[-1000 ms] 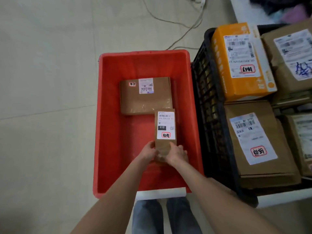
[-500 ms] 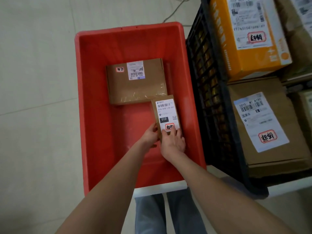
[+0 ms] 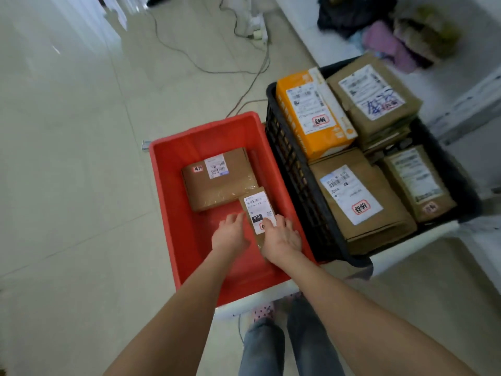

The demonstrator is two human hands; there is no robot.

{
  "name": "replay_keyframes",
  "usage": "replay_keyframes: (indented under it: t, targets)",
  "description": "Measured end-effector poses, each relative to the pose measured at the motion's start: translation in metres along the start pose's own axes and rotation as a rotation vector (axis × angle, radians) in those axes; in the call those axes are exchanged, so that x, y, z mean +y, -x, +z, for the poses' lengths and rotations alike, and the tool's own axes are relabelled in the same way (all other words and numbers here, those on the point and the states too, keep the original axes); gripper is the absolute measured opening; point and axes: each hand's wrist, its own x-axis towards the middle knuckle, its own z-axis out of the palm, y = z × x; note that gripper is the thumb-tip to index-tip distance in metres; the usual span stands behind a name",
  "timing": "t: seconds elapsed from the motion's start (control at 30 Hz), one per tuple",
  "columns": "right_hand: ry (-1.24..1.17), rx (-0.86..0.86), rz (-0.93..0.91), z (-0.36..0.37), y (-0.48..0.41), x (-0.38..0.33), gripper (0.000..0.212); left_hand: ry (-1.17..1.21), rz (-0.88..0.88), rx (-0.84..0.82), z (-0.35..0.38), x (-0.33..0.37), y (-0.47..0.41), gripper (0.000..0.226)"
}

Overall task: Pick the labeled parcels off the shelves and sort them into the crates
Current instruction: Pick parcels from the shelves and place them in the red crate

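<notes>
A small brown parcel (image 3: 257,205) with a white label marked 010 lies in the red crate (image 3: 206,129), its far corner against a larger flat brown parcel (image 3: 217,183). My right hand (image 3: 282,238) lies over the small parcel's near end, thumb on the label. Fingers of my left hand (image 3: 230,234) touch its left edge. The black crate (image 3: 295,169) to the right is packed with an orange parcel (image 3: 314,112) and several brown labeled parcels (image 3: 355,196).
Both crates stand on a white low platform (image 3: 401,251). Cables (image 3: 244,74) trail across the tiled floor beyond the crates. Bundled clothes (image 3: 385,36) lie at the back right. My legs in jeans (image 3: 287,346) are below the red crate.
The small parcel went from held up over the crate to lying flat on its floor beside the larger parcel. My view has pulled back and tilted, showing more floor.
</notes>
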Motion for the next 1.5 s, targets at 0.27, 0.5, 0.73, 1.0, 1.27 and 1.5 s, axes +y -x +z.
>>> replay_keyframes:
  t: [0.27, 0.5, 0.73, 1.0, 1.27, 1.5]
  targets:
    - [-0.106, 0.258, 0.116, -0.086, 0.100, 0.054, 0.063, -0.363, 0.293, 0.131, -0.062, 0.091, 0.074, 0.083]
    - [-0.170, 0.476, 0.312, -0.132, 0.195, 0.160, 0.053, -0.495, 0.550, 0.240, -0.067, 0.216, 0.136, 0.080]
    - [-0.239, 0.618, 0.475, -0.133, 0.311, 0.283, 0.057, -0.531, 0.774, 0.303, -0.019, 0.347, 0.230, 0.076]
    - [-0.270, 0.741, 0.621, -0.116, 0.442, 0.420, 0.055, -0.572, 0.976, 0.390, 0.053, 0.475, 0.344, 0.074]
    - [-0.384, 0.861, 0.695, -0.134, 0.483, 0.504, 0.055, -0.489, 1.095, 0.424, 0.066, 0.569, 0.384, 0.074]
    - [-0.863, 0.942, 0.668, -0.189, 0.464, 0.588, 0.071, -0.104, 1.085, 0.375, 0.027, 0.672, 0.354, 0.071]
